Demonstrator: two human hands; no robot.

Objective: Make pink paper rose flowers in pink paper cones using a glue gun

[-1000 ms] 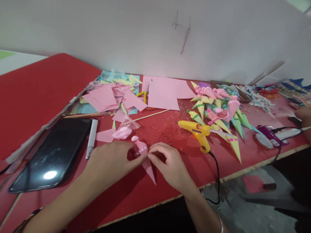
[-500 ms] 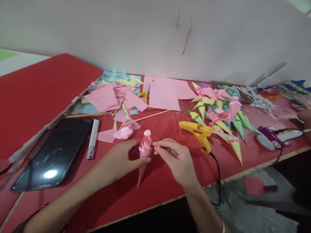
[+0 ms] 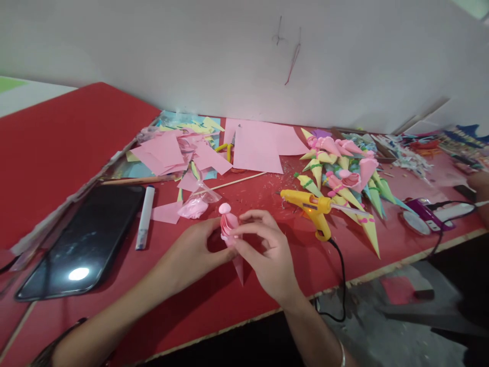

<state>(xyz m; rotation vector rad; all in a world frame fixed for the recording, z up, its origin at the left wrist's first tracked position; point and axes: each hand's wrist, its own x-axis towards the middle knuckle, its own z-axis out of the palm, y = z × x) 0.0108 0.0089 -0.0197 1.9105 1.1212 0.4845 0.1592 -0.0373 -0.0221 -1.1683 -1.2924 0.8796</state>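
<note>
A pink paper cone [image 3: 237, 266] with a folded, ruffled top and a pink ball at its tip is held over the red table, its point tilted down to the right. My left hand [image 3: 194, 250] grips the cone from the left between thumb and fingers. From the right, my right hand [image 3: 267, 250] presses its thumb and index fingertips together against the band below the ruffles. Whatever those fingertips pinch is hidden. Behind my left hand lies a plastic bag of pink clay [image 3: 194, 208].
Right of my hands lies a yellow glue gun [image 3: 311, 206] with a black cord, near many paper cones [image 3: 336, 158]. Pink sheets [image 3: 257, 148] and scraps lie at the back. A black phone [image 3: 84, 244] and a marker [image 3: 145, 218] are left. Another person's hand [image 3: 477, 181] shows far right.
My right hand has moved left onto the cone, its fingertips now touching the band. The cone has tipped, its point swinging right and its top leaning left.
</note>
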